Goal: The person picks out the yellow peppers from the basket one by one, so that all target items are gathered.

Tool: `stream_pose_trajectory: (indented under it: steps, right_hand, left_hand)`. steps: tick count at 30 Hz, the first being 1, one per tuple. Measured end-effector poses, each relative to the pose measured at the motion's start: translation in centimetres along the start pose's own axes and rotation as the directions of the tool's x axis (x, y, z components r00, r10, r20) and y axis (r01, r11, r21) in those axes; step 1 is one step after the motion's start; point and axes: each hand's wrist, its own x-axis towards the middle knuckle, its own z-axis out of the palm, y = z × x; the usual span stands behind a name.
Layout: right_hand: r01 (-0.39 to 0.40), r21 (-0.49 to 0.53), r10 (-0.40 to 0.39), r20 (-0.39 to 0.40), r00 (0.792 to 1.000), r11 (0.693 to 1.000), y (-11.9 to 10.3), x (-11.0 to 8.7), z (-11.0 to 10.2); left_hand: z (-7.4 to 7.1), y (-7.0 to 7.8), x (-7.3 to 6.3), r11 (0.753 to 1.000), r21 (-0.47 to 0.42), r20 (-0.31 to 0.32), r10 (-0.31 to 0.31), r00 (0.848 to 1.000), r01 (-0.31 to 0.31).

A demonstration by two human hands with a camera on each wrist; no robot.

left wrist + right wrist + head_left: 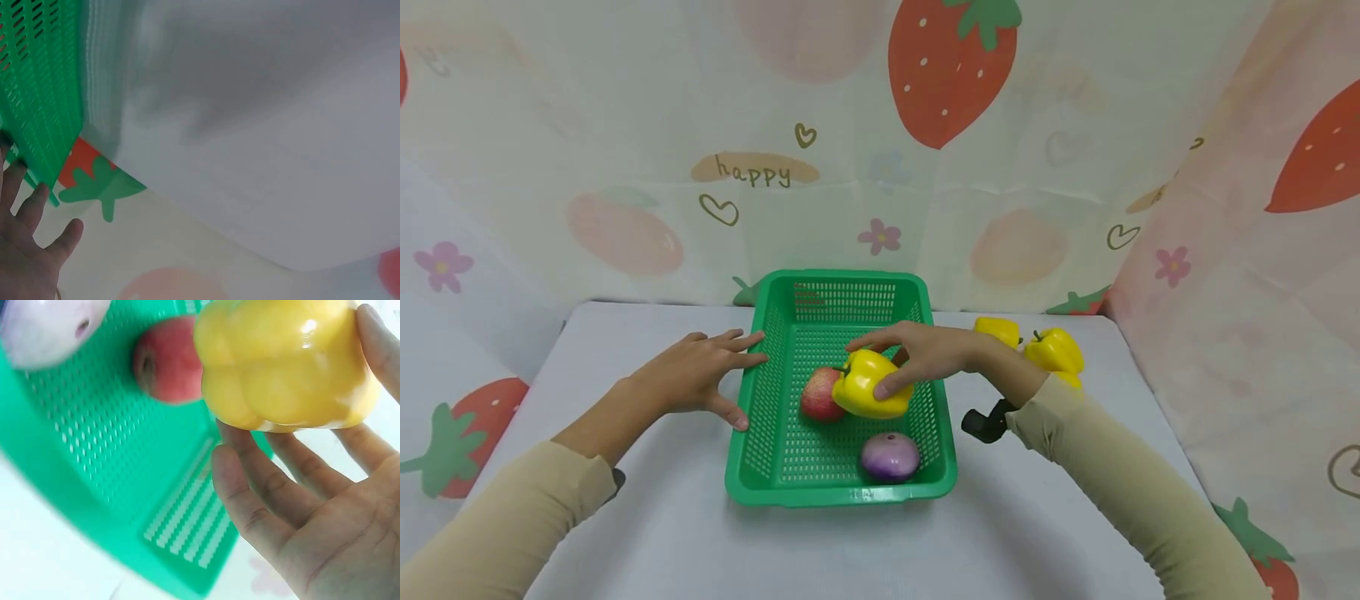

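My right hand (928, 352) holds a yellow bell pepper (868, 387) over the green plastic basket (842, 497), thumb on one side and fingers on the other. The right wrist view gives the glossy lobed pepper (281, 369) up close, between thumb and fingers. Inside the basket lie a red apple-like fruit (820, 396) and a round purple-and-white vegetable (890, 457); the pepper partly covers the red fruit in the head view. At the basket's left side is my left hand (696, 375), its spread fingers right at the rim and nothing in its grasp.
More yellow bell peppers (1056, 350) lie on the white table (662, 517) right of the basket, partly hidden by my right forearm. A black strap piece (985, 425) sticks out at my right wrist. Behind stands a curtain (850, 183) printed with strawberries.
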Motion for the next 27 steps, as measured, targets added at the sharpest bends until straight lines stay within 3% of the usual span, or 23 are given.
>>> stream_pose_trajectory:
  steps: [9, 18, 27]
  right_hand:
    - [-0.057, 0.092, 0.07, -0.144, 0.987, 0.994, 2.2, -3.8, -3.2]
    - [-0.183, 0.062, 0.193, -0.29, 0.937, 0.981, 5.7, -6.8, -5.0]
    - [-0.279, 0.186, 0.326, -0.307, 0.894, 0.942, 9.0, -8.6, -4.5]
  left_hand:
    - [0.0, 0.0, 0.0, 1.0, 0.009, -0.009, 0.005, 1.0, -0.005]
    - [0.0, 0.0, 0.1, 1.0, 0.009, -0.007, 0.004, 1.0, -0.004]
    - [0.0, 0.0, 0.2, 1.0, 0.012, -0.01, 0.002, 1.0, -0.001]
